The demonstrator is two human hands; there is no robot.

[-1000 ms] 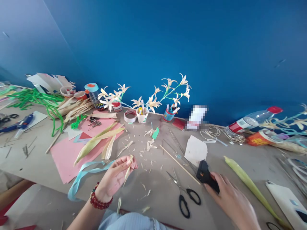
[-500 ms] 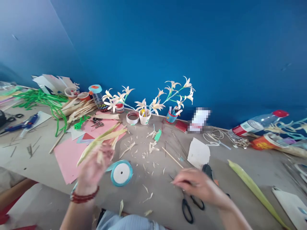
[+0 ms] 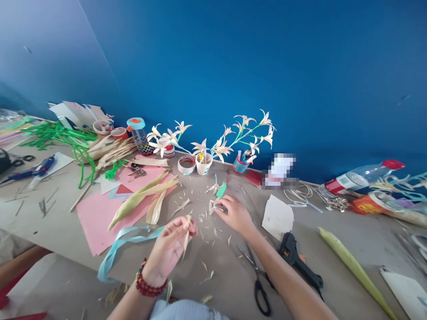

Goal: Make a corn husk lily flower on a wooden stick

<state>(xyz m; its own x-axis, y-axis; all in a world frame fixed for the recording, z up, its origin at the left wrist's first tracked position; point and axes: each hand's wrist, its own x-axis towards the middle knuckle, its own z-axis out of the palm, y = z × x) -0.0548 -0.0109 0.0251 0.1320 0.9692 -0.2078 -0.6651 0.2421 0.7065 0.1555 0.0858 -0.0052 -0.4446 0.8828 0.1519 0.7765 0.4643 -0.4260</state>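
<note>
My left hand (image 3: 170, 246), with a red bead bracelet on the wrist, is closed on a narrow pale corn husk strip (image 3: 187, 240) that points down from the fingers. Across the work area, my right hand (image 3: 235, 214) pinches at a small cut corn husk petal (image 3: 211, 207) on the table, beside a green scrap (image 3: 221, 190). Scissors (image 3: 256, 271) lie under my right forearm, their handles partly hidden. A light blue ribbon (image 3: 116, 244) trails left of my left hand, which hides its roll.
A black glue gun (image 3: 298, 258) lies right of my forearm. Husk flowers (image 3: 220, 146) stand along the wall near a white cup (image 3: 203, 166) and a tape roll (image 3: 186, 164). Pink paper (image 3: 91, 222) and husks are at left, a long green husk (image 3: 356, 271) at right.
My right hand has left the scissors and moved forward to the husk petals. My left hand has moved right, away from the pink paper, and now covers the ribbon roll.
</note>
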